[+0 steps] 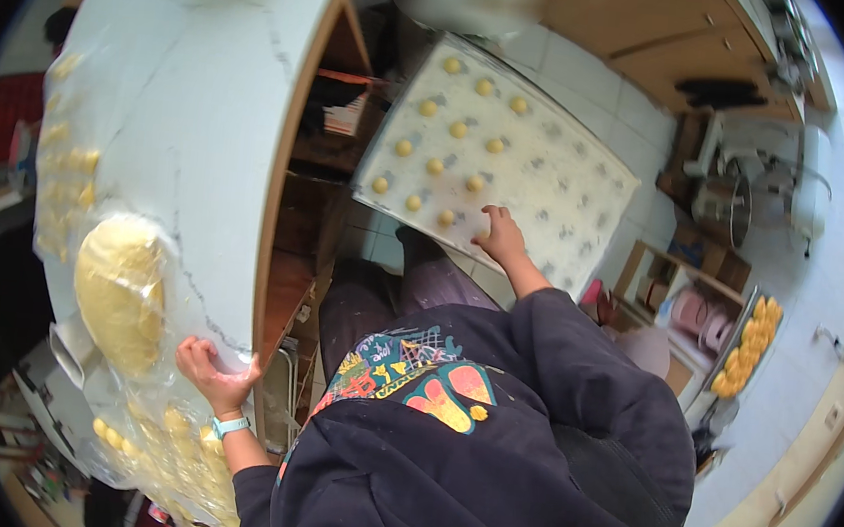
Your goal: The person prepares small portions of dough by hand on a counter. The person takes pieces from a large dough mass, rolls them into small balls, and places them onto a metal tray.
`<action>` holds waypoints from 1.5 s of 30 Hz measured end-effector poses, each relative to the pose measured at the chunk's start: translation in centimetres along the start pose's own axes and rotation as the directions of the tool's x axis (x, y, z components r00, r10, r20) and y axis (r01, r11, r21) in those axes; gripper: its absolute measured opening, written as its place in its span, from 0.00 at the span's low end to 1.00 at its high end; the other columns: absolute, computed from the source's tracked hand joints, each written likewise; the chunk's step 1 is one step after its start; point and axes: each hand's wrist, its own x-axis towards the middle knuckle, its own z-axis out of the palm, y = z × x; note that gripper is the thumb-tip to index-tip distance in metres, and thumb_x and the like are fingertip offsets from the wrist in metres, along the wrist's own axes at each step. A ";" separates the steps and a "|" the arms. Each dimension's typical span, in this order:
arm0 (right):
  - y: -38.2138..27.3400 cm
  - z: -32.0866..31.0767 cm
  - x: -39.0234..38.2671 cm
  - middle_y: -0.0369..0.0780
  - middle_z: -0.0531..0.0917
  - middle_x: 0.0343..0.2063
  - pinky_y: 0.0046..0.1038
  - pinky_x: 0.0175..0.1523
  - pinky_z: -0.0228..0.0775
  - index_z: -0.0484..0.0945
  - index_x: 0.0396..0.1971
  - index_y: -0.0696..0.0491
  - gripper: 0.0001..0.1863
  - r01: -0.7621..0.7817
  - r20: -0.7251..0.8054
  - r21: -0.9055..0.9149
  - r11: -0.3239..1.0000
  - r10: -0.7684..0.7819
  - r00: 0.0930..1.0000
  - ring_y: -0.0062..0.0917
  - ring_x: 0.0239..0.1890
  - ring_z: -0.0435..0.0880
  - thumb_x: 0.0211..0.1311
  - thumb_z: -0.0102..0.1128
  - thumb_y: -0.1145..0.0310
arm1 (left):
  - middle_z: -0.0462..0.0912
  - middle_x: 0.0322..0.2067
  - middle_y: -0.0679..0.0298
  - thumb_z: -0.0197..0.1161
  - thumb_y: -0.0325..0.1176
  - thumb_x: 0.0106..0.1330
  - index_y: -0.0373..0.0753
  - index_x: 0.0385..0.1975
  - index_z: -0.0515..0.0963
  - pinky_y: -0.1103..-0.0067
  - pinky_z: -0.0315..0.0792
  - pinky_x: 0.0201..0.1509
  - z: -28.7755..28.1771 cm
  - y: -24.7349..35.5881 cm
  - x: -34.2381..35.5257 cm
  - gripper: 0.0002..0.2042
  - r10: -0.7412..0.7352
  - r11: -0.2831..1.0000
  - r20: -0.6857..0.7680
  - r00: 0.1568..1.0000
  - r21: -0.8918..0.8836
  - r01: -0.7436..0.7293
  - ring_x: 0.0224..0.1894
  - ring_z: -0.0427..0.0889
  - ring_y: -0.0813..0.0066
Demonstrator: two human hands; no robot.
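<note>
1. Dough balls (459, 128), small and pale yellow, sit in rows to the right of the biggest thing in view, a long white counter (226, 96) with grey veining and a brown edge.
2. Dark top with a bright printed design (570, 407): it covers the person's body across the lower middle.
3. Pale rectangular tray (519, 187): it lies lower than the counter, in front of the person, and bears the balls on its left part (grey spots dot the right part).
4. Big yellow lump of dough (123, 293): it rests on the counter under clear plastic, with smaller yellow pieces (165, 447) under plastic nearer the person.
5. Dark tray of golden buns (751, 343): it stands well apart, at the far right.
6. Right hand (500, 238): reaching over the tray beside the nearest row, fingers bent, thumb and forefinger slightly parted; I cannot tell whether they grip a ball.
7. Left hand (217, 374): at the counter's edge, near the lump, fingers curled and thumb out to the side (whether anything is held, I cannot tell).
8. Pale blue-green watch (227, 425): strapped around the left wrist.
9. Each single ball: the smallest item, set apart from its neighbours; twelve show clearly.
</note>
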 end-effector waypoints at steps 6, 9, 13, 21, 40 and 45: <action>-24.3 -10.6 2.2 0.39 0.82 0.29 0.35 0.47 0.73 0.81 0.34 0.53 0.07 0.764 -0.467 0.335 0.551 -0.608 0.643 0.33 0.37 0.82 0.55 0.67 0.75 | 0.68 0.36 0.57 0.75 0.60 0.32 0.41 0.26 0.67 0.62 0.63 0.50 -0.2 0.6 1.4 0.33 0.019 1.000 -0.054 0.998 -0.022 -0.020 0.42 0.69 0.53; -33.7 -10.7 1.1 0.40 0.82 0.41 0.37 0.55 0.69 0.82 0.42 0.51 0.11 0.954 -0.237 0.227 0.194 -0.940 0.247 0.34 0.47 0.80 0.59 0.64 0.69 | 0.68 0.34 0.60 0.75 0.58 0.28 0.43 0.26 0.68 0.64 0.63 0.48 -1.2 1.8 2.8 0.32 -0.041 0.998 -0.062 0.997 -0.049 0.038 0.40 0.70 0.57; -39.7 -6.6 -0.4 0.43 0.75 0.59 0.39 0.67 0.60 0.72 0.60 0.55 0.25 0.996 0.035 0.076 0.045 -0.998 0.043 0.35 0.64 0.71 0.67 0.57 0.59 | 0.69 0.32 0.63 0.76 0.54 0.26 0.44 0.26 0.69 0.66 0.63 0.46 -1.7 2.0 2.6 0.30 -0.105 0.989 -0.082 0.991 -0.113 0.096 0.39 0.71 0.59; -41.4 -4.0 -3.5 0.48 0.60 0.71 0.41 0.77 0.37 0.62 0.67 0.60 0.32 0.994 0.314 -0.092 -0.061 -0.949 -0.029 0.35 0.75 0.54 0.71 0.47 0.54 | 0.73 0.36 0.65 0.76 0.49 0.35 0.43 0.29 0.73 0.65 0.65 0.50 -1.2 3.3 0.4 0.25 -0.205 0.972 -0.175 0.963 -0.149 0.180 0.42 0.73 0.61; -43.4 1.9 -14.3 0.50 0.59 0.71 0.39 0.79 0.33 0.57 0.69 0.63 0.40 0.765 0.612 0.618 -0.181 -0.501 -0.612 0.37 0.75 0.52 0.76 0.28 0.42 | 0.74 0.44 0.61 0.54 0.55 0.67 0.41 0.44 0.69 0.70 0.64 0.57 -7.3 2.8 -7.7 0.22 -0.976 -0.115 0.212 -0.053 -0.704 -0.700 0.50 0.72 0.65; -43.8 -2.9 -13.5 0.48 0.56 0.73 0.35 0.78 0.34 0.52 0.71 0.62 0.45 -0.728 0.550 0.541 0.421 -0.832 -0.072 0.33 0.76 0.50 0.71 0.35 0.36 | 0.71 0.52 0.58 0.46 0.58 0.71 0.40 0.53 0.66 0.66 0.59 0.63 -5.9 5.9 1.4 0.26 -0.997 0.078 -0.071 -0.033 -0.887 -0.456 0.58 0.68 0.63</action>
